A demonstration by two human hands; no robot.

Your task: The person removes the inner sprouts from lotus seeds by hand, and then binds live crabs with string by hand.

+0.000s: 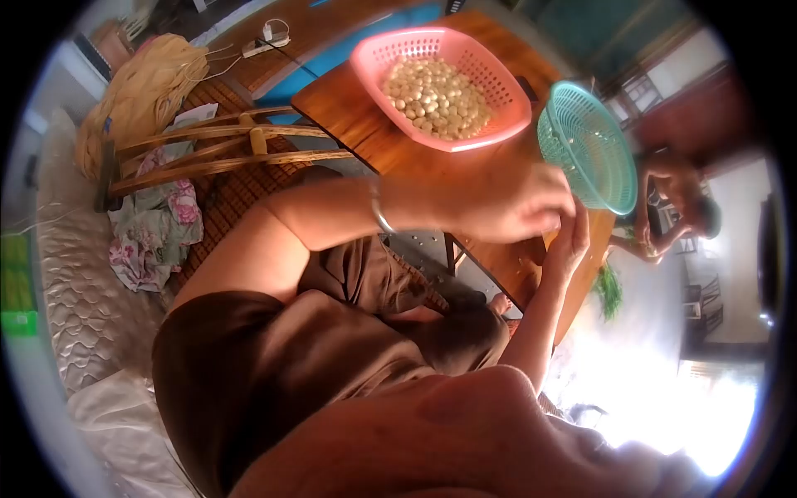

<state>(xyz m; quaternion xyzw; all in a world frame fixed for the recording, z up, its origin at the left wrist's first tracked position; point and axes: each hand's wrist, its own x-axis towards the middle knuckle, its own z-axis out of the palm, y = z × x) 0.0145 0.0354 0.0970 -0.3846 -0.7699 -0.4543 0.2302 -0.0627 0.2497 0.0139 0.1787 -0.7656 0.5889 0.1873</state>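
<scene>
My left hand (519, 203), with a silver bracelet on its wrist, is closed over the wooden table (448, 170). Its fingertips meet those of my right hand (569, 241), which is also closed. Anything pinched between them is too small or hidden to make out. Beyond my left hand stands a pink plastic basket (506, 124) holding many small round cream-coloured pieces (436, 95) that look like seeds or nuts. Just past my fingers a teal plastic basket (610, 153) sits at the table's edge, with a few small bits inside. Small dark scraps lie beside my hands.
Another person (677, 187) sits low beyond the table. Green stalks (608, 290) lie on the pale floor. At the left are a wooden chair frame (224, 158), a floral cloth (158, 232), a woven basket (145, 95) and a quilted mattress (83, 307). A power strip (267, 43) lies behind.
</scene>
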